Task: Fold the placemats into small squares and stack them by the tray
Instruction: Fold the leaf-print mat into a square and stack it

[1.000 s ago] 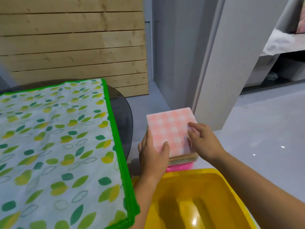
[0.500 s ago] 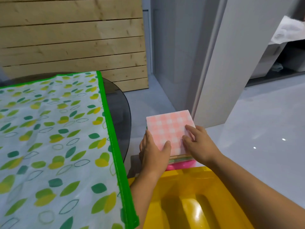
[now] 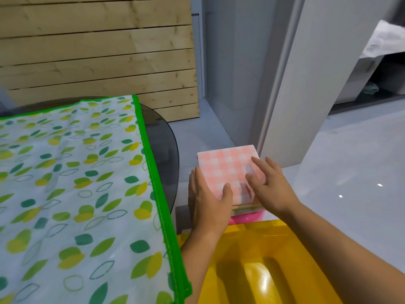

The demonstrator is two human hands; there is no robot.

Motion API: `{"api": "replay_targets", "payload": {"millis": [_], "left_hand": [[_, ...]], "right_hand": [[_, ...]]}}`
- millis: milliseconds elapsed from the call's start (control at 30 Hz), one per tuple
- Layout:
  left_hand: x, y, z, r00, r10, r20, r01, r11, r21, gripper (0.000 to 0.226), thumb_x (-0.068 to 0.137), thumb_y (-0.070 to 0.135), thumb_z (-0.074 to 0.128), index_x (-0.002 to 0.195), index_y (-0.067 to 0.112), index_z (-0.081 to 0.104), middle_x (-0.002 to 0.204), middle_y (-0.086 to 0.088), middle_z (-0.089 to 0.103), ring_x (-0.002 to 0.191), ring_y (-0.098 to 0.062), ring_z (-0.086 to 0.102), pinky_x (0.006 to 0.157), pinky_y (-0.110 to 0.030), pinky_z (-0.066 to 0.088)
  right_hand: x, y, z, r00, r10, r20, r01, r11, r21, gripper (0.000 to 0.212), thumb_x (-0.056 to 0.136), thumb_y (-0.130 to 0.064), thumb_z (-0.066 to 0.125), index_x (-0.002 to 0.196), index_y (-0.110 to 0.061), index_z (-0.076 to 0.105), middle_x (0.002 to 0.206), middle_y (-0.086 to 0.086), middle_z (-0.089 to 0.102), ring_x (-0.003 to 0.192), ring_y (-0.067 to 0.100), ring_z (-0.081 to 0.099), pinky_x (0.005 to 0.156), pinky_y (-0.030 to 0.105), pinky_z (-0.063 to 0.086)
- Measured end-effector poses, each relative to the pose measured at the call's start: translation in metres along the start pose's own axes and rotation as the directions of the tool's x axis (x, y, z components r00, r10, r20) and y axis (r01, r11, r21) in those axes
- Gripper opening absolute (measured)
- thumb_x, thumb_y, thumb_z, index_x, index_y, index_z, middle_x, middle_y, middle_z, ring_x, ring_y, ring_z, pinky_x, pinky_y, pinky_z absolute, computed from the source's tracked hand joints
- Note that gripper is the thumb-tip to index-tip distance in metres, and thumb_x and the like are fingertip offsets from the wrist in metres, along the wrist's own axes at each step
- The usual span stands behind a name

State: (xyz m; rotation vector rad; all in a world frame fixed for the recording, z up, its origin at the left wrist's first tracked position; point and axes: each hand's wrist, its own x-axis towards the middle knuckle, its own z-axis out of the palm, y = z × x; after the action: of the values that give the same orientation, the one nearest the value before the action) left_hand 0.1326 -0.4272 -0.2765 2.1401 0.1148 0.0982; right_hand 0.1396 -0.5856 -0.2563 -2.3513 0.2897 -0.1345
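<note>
1. Nearest, at the lower edge of the view, lies the glossy yellow moulded plastic tray (image 3: 274, 270). Both forearms pass over it.
2. The left grip (image 3: 208, 198) clasps the near left corner of the pile. Its thumb lies on top and its fingers run down the left side, parted only as far as the pile is thick.
3. The right grip (image 3: 271, 187) is spread flat and holds nothing. Its straight fingers press on the right half of the top square.
4. That top square is the pink-and-white checked folded placemat (image 3: 225, 165). It lies on the stack of folded squares in tan and green (image 3: 247, 207), just beyond the tray's far rim. The stack rests on a bright pink support (image 3: 247, 218), and I cannot tell what that is.
5. The placemat looks thin, light and limp, and not fragile.
   - The folds will likely spring open and the layers slide on one another.
   - It seems best held by a flat press from above while the sides are squared.
   - To lift it, pinch the folded edge rather than a loose corner.
6. To the left, a white sheet printed with green and yellow leaves and edged in green (image 3: 65, 183) covers most of the dark round glass bench (image 3: 162, 139).
7. Farthest off stands a wall of pale wooden slats (image 3: 98, 51).
</note>
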Motion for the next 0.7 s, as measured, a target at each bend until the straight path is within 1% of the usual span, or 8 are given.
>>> {"api": "replay_targets", "payload": {"millis": [100, 200, 267, 367, 433, 500, 600, 700], "left_hand": [[-0.014, 0.009, 0.0, 0.992, 0.109, -0.058, -0.106, 0.993, 0.052, 0.083, 0.09, 0.057, 0.048, 0.156, 0.031, 0.006, 0.167, 0.01, 0.01, 0.153, -0.02, 0.02, 0.115, -0.05, 0.039], [-0.037, 0.025, 0.0, 0.989, 0.144, -0.039, -0.145, 0.989, -0.038, 0.08, 0.09, 0.057, 0.045, 0.156, 0.033, 0.007, 0.166, 0.014, 0.008, 0.153, -0.015, 0.016, 0.119, -0.048, 0.036], [-0.052, 0.04, -0.002, 0.993, 0.113, -0.012, -0.114, 0.987, -0.113, 0.076, 0.091, 0.055, 0.045, 0.157, 0.032, 0.012, 0.165, 0.011, 0.014, 0.151, -0.015, 0.02, 0.119, -0.046, 0.036], [-0.079, 0.066, -0.012, 0.996, 0.043, 0.072, -0.026, 0.976, -0.218, 0.066, 0.099, 0.048, 0.052, 0.155, 0.036, 0.017, 0.162, 0.009, 0.023, 0.146, -0.018, 0.031, 0.113, -0.043, 0.044], [-0.098, 0.087, -0.025, 0.988, 0.031, 0.151, 0.014, 0.957, -0.289, 0.063, 0.101, 0.043, 0.053, 0.154, 0.039, 0.018, 0.161, 0.01, 0.026, 0.143, -0.018, 0.036, 0.11, -0.039, 0.048], [-0.118, 0.111, -0.047, 0.977, 0.039, 0.208, 0.038, 0.935, -0.352, 0.06, 0.103, 0.041, 0.051, 0.154, 0.039, 0.019, 0.161, 0.011, 0.026, 0.142, -0.018, 0.036, 0.11, -0.036, 0.047], [-0.142, 0.139, -0.096, 0.975, 0.09, 0.202, -0.003, 0.918, -0.395, 0.056, 0.104, 0.038, 0.047, 0.154, 0.037, 0.022, 0.159, 0.012, 0.028, 0.143, -0.017, 0.035, 0.113, -0.035, 0.043], [-0.149, 0.137, -0.162, 0.976, 0.173, 0.13, -0.119, 0.931, -0.345, 0.045, 0.103, 0.038, 0.048, 0.145, 0.041, 0.031, 0.145, 0.016, 0.038, 0.132, -0.012, 0.046, 0.105, -0.034, 0.051]], "right_hand": [[-0.007, -0.005, -0.012, 0.999, 0.001, -0.048, 0.0, 1.0, 0.023, 0.053, 0.099, -0.048, 0.046, 0.149, -0.032, 0.038, 0.162, 0.0, 0.021, 0.146, 0.027, 0.029, 0.112, 0.049, 0.038], [-0.021, -0.011, -0.033, 0.996, -0.002, -0.09, 0.004, 1.0, 0.021, 0.048, 0.1, -0.044, 0.047, 0.146, -0.029, 0.044, 0.159, -0.001, 0.029, 0.143, 0.022, 0.033, 0.109, 0.04, 0.037], [-0.034, -0.017, -0.049, 0.994, -0.012, -0.112, 0.013, 1.0, 0.011, 0.044, 0.101, -0.042, 0.047, 0.142, -0.026, 0.049, 0.152, -0.001, 0.039, 0.136, 0.019, 0.042, 0.104, 0.032, 0.038], [-0.057, -0.031, -0.075, 0.991, -0.023, -0.131, 0.026, 0.999, 0.02, 0.036, 0.101, -0.04, 0.046, 0.131, -0.024, 0.057, 0.138, -0.001, 0.056, 0.119, 0.016, 0.054, 0.095, 0.031, 0.043], [-0.073, -0.046, -0.092, 0.989, -0.034, -0.142, 0.04, 0.998, 0.042, 0.03, 0.102, -0.036, 0.046, 0.123, -0.023, 0.063, 0.125, -0.004, 0.064, 0.107, 0.012, 0.057, 0.088, 0.028, 0.045], [-0.091, -0.068, -0.108, 0.988, -0.05, -0.147, 0.061, 0.995, 0.076, 0.026, 0.103, -0.034, 0.046, 0.115, -0.022, 0.066, 0.112, -0.006, 0.067, 0.098, 0.011, 0.059, 0.083, 0.027, 0.044], [-0.119, -0.112, -0.123, 0.985, -0.091, -0.147, 0.11, 0.986, 0.128, 0.026, 0.103, -0.036, 0.044, 0.106, -0.024, 0.068, 0.101, -0.01, 0.068, 0.096, 0.011, 0.062, 0.083, 0.03, 0.05], [-0.146, -0.161, -0.125, 0.981, -0.16, -0.113, 0.18, 0.963, 0.199, 0.026, 0.101, -0.033, 0.047, 0.097, -0.022, 0.071, 0.095, -0.008, 0.07, 0.094, 0.012, 0.064, 0.088, 0.038, 0.053]]}}
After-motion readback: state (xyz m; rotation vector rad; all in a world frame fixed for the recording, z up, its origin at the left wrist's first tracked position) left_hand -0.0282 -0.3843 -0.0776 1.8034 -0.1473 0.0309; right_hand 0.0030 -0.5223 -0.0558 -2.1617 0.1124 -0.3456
